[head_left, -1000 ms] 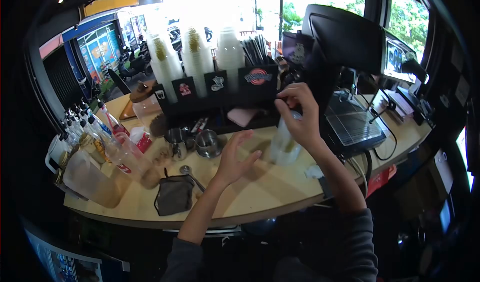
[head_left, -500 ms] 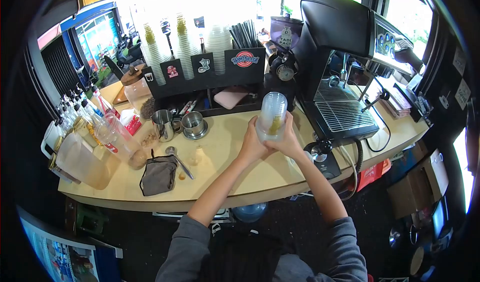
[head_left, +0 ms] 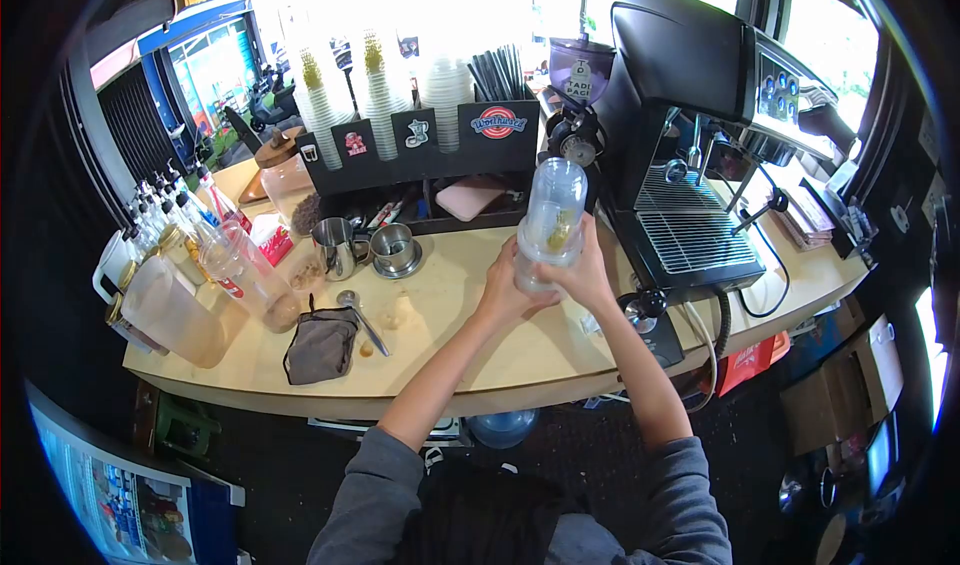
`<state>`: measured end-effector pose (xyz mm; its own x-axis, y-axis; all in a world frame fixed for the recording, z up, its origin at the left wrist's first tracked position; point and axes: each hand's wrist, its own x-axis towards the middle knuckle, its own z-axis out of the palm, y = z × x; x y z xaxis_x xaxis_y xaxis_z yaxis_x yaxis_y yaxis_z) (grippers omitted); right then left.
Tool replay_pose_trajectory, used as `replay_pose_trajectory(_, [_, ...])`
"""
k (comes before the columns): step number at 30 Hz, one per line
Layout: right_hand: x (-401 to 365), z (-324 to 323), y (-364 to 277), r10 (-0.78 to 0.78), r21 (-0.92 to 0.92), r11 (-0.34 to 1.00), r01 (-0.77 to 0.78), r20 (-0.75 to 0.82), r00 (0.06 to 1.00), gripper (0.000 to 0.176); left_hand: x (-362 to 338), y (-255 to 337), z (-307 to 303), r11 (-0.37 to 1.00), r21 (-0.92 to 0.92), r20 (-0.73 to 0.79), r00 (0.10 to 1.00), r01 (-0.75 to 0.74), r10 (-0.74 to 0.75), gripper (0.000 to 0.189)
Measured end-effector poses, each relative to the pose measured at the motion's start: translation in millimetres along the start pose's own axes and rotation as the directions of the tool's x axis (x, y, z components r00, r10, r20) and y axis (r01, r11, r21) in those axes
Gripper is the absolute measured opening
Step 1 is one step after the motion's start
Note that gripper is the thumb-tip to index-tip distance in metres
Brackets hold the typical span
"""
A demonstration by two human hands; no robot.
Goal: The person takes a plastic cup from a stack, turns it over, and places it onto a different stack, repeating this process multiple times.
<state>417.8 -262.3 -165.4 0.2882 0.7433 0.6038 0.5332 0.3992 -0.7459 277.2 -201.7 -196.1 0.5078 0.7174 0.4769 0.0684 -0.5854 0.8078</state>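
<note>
Above the counter [head_left: 440, 365], clear plastic cups [head_left: 557, 190] with a gold print are held between my two hands. The upper cup points its closed end away from me, and another clear section shows below it. My left hand [head_left: 508, 280] wraps the lower left side. On the right side, my right hand [head_left: 582, 270] grips around the wide rim area, its thumb across the front. Fingers behind the cups are hidden. Left of my hands stand a metal cup on a saucer [head_left: 396, 255] and a steel milk pitcher [head_left: 335, 249].
An espresso machine [head_left: 690, 55] and a grinder [head_left: 578, 75] stand at the right. Behind, a black holder [head_left: 430, 165] carries stacked cups and straws. A spoon [head_left: 364, 323], a grey cloth [head_left: 322, 347], a plastic jug [head_left: 165, 310] and several bottles occupy the left.
The cups have risen slightly and show more length, with a clear section now visible lower between my hands. My right hand has shifted up along them. The whole view has moved slightly.
</note>
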Motion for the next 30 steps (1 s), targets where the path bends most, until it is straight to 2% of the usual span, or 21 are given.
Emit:
replay_pose_trajectory(2, [10.2,-8.7,-20.5,-0.042,-0.058,0.997,0.042,-0.009,0.999,0.089,-0.4,-7.9,0.0,0.999,-0.012,0.013,0.999,-0.041,0.041,0.111])
replay_pose_trajectory(4, [18.6,-18.3,-36.1,-0.096,-0.152,0.984,0.095,-0.002,0.995,0.091,1.1,-6.2,-4.4,0.997,0.076,0.077,0.997,-0.012,0.006,0.115])
replay_pose_trajectory(7, [18.7,-33.6,-69.4,-0.158,-0.238,0.958,0.157,0.016,0.987,0.09,0.3,13.1,-23.2,0.991,0.13,-0.005,0.999,-0.037,0.038,0.12])
replay_pose_trajectory(8, [17.7,-37.4,-77.7,-0.168,-0.238,0.957,0.166,0.012,0.986,0.09,2.0,23.0,-33.7,0.997,-0.053,-0.021,0.998,-0.058,0.057,0.117])
replay_pose_trajectory(9, [15.6,-40.9,-84.4,-0.193,-0.238,0.949,0.209,0.087,0.977,0.089,4.2,36.6,-44.4,0.997,-0.049,-0.023,0.998,-0.064,0.063,0.117])
replay_pose_trajectory(10, [12.9,-43.0,-90.5,-0.213,-0.235,0.94,0.248,0.163,0.963,0.088,5.7,50.8,-54.6,0.947,-0.244,-0.111,0.976,-0.209,0.187,0.112])
replay_pose_trajectory(11, [10.4,-43.3,-96.6,-0.213,-0.232,0.941,0.247,0.164,0.963,0.088,4.5,64.7,-63.5,0.839,-0.415,-0.22,0.934,-0.352,0.282,0.106])
replay_pose_trajectory(13, [4.3,-41.2,-108.9,-0.32,-0.257,0.878,0.403,0.309,0.895,0.088,-5.0,99.5,-80.3,0.823,-0.467,-0.185,0.946,-0.322,0.265,0.1])
replay_pose_trajectory(15, [-4.6,-40.3,-118.6,-0.309,-0.22,0.895,0.388,0.322,0.895,0.088,-12.7,104.2,-90.9,0.805,-0.515,-0.151,0.956,-0.294,0.253,0.094])
replay_pose_trajectory(17, [-16.0,-38.0,-122.8,-0.215,0.006,0.976,0.217,0.17,0.962,0.074,-23.9,95.5,-97.6,0.89,-0.377,-0.216,0.958,-0.258,0.187,0.086])
replay_pose_trajectory(18, [-20.4,-36.3,-114.3,-0.218,0.01,0.976,0.219,0.173,0.96,0.074,-29.3,90.4,-96.6,0.876,-0.398,-0.268,0.947,-0.274,0.175,0.069])
replay_pose_trajectory(19, [-23.7,-34.5,-100.3,-0.202,0.113,0.977,0.181,0.212,0.956,0.061,-35.5,83.3,-93.8,0.877,-0.394,-0.273,0.946,-0.276,0.175,0.069])
replay_pose_trajectory(20, [-28.6,-32.5,-89.6,-0.189,0.214,0.967,0.136,0.253,0.949,0.048,-42.2,74.1,-89.3,0.825,-0.544,-0.263,0.965,-0.154,0.007,0.061])
replay_pose_trajectory(21, [-35.8,-28.0,-91.6,-0.189,0.218,0.967,0.134,0.258,0.947,0.048,-48.0,63.5,-84.2,0.733,-0.679,-0.223,0.962,-0.036,-0.16,0.053])
replay_pose_trajectory(22, [-43.8,-22.1,-95.4,-0.116,0.354,0.935,0.016,0.263,0.958,0.038,-50.7,56.7,-78.8,0.843,-0.535,-0.25,0.963,-0.052,-0.099,0.046])
replay_pose_trajectory(23, [-48.9,-18.2,-97.4,-0.043,0.479,0.872,-0.1,0.278,0.96,0.029,-56.0,50.3,-74.9,0.844,-0.534,-0.254,0.962,-0.05,-0.104,0.046])
replay_pose_trajectory(25, [-51.6,-15.7,-94.6,-0.063,0.444,0.894,-0.065,0.267,0.962,0.027,-65.0,54.7,-72.0,0.778,-0.625,-0.127,0.975,0.065,-0.183,0.047])
replay_pose_trajectory(27, [-51.9,-15.4,-95.3,-0.024,0.49,0.867,-0.092,0.224,0.974,0.028,-73.2,61.1,-76.7,0.753,-0.655,-0.098,0.981,0.061,-0.165,0.05])
replay_pose_trajectory(29, [-53.4,-15.9,-92.3,-0.018,0.492,0.865,-0.102,0.234,0.972,0.027,-78.1,65.1,-82.3,0.666,-0.743,-0.059,0.984,0.069,-0.167,0.052])
replay_pose_trajectory(30, [-54.2,-15.8,-91.2,-0.016,0.492,0.864,-0.107,0.24,0.971,0.027,-79.4,61.8,-83.0,0.666,-0.742,-0.058,0.984,0.072,-0.17,0.052])
